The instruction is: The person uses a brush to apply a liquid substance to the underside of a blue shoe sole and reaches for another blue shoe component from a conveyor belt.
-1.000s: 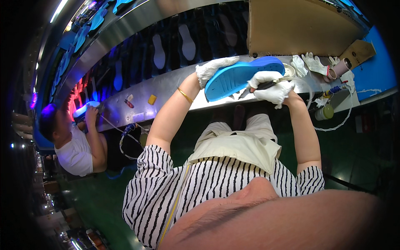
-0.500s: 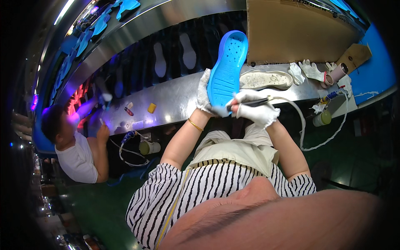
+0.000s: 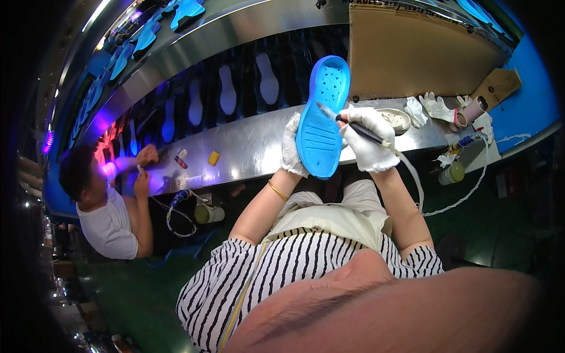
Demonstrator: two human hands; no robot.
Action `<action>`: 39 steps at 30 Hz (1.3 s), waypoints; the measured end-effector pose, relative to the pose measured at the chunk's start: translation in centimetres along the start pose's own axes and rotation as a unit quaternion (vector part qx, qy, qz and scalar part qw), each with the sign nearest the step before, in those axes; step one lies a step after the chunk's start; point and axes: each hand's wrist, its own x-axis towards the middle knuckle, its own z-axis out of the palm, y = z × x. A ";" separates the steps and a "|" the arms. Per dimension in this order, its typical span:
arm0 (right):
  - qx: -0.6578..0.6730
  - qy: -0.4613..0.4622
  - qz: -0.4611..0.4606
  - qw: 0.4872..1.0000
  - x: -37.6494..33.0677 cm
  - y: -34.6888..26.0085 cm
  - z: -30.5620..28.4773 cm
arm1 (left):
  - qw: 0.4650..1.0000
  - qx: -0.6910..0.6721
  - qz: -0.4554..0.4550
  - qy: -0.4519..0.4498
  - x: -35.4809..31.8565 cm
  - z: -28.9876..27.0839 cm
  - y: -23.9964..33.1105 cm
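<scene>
In my white-gloved left hand (image 3: 291, 147) is a blue shoe sole (image 3: 319, 140), gripped by its left edge. Its hollow inner face is turned up, with ribs at the near end and small holes at the far end. My right hand (image 3: 369, 140), also gloved in white, is closed around the dark handle of a brush (image 3: 364, 132). A pale hose (image 3: 411, 176) runs from the handle. The brush's light tip is over the middle of the sole; contact cannot be made out. Partly behind my right hand, a cream-coloured sole (image 3: 395, 120) lies on the metal bench (image 3: 247, 147).
A cardboard sheet (image 3: 424, 59) stands at the back right. White gloves (image 3: 436, 107) and a tape roll (image 3: 474, 109) lie nearby. Soles (image 3: 268, 79) line a dark conveyor behind the bench. A yellow block (image 3: 213, 158) sits left. A co-worker (image 3: 109, 217) is at far left.
My right hand and the brush have moved from the sole's near end up to its middle right. The blue sole has come slightly nearer me. The co-worker's hand has shifted.
</scene>
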 end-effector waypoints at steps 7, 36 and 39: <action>0.061 -0.097 -0.006 0.993 -0.6 -1.7 0.5 | 0.999 0.005 -0.001 -0.053 0.0 -2.1 -0.7; 0.126 0.104 0.106 0.981 1.3 2.4 0.1 | 0.993 0.112 -0.024 -0.006 -2.2 1.0 -2.3; 0.121 0.025 0.101 0.987 -0.9 -0.4 1.4 | 0.994 0.101 0.002 0.032 -1.7 -0.7 -1.8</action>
